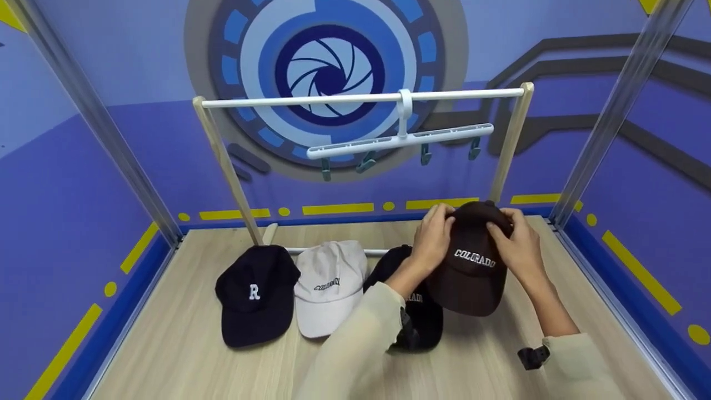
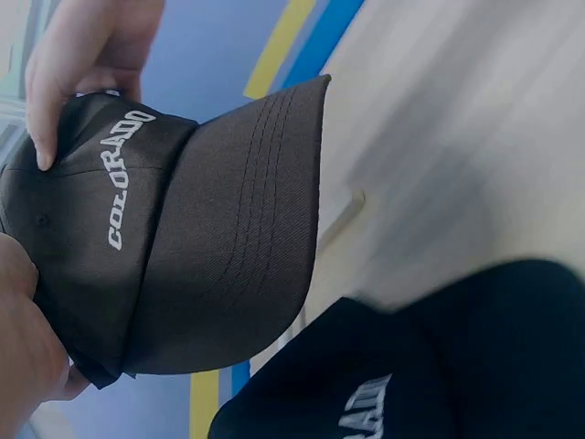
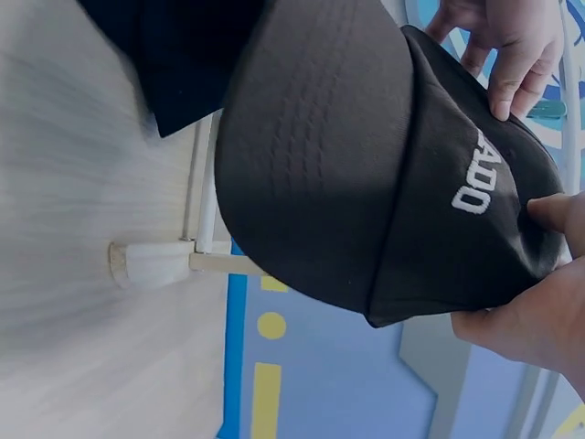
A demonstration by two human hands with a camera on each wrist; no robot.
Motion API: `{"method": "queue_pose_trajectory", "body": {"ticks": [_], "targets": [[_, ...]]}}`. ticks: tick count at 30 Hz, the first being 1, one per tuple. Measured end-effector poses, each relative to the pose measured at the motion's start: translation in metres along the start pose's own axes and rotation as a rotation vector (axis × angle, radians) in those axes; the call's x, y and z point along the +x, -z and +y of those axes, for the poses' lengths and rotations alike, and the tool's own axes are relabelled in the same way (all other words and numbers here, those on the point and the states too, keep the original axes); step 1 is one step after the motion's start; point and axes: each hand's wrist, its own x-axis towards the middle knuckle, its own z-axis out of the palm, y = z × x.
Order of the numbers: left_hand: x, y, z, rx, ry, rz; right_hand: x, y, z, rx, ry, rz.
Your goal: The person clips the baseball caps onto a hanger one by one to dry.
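Brown Colorado baseball cap [image 1: 473, 258], up off the wood-grain tabletop [image 1: 183, 311] — left hand [image 1: 433, 239] and right hand [image 1: 520, 247] pinch its crown [image 1: 475, 236], one on each side, brim [image 1: 466, 297] hanging down. Matched, light pressure looks best, so the soft crown doesn't buckle — and that brim should pass clear of the black cap [image 1: 429, 329] near it.

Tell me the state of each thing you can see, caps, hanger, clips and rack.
Brown cap, raised, held by left fingers and right fingers
Navy cap, lying on the table
White cap, lying on the table, crown creased
Black cap, on the table, partly hidden
Hanger, hooked on the rack
Clips, holding nothing
Rack, standing upright
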Motion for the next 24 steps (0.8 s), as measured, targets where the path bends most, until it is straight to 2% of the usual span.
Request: {"method": "queue_pose_trajectory", "body": {"ticks": [6, 12, 16, 24], "targets": [[0.015, 0.009, -0.001, 0.094, -0.033, -0.035, 0.013, -0.001, -0.004, -0.037, 0.075, -0.008], [0.024, 0.016, 0.001, 0.256, -0.089, -0.070, 0.022, -0.001, -0.006, -0.072, 0.111, -0.025], [0.032, 0.020, 0.004, 0.321, -0.123, -0.085, 0.026, 0.002, -0.006, -0.091, 0.137, -0.011], [0.044, 0.026, 0.011, 0.387, -0.103, -0.130, 0.034, 0.006, -0.010, -0.143, 0.150, -0.038]]}}
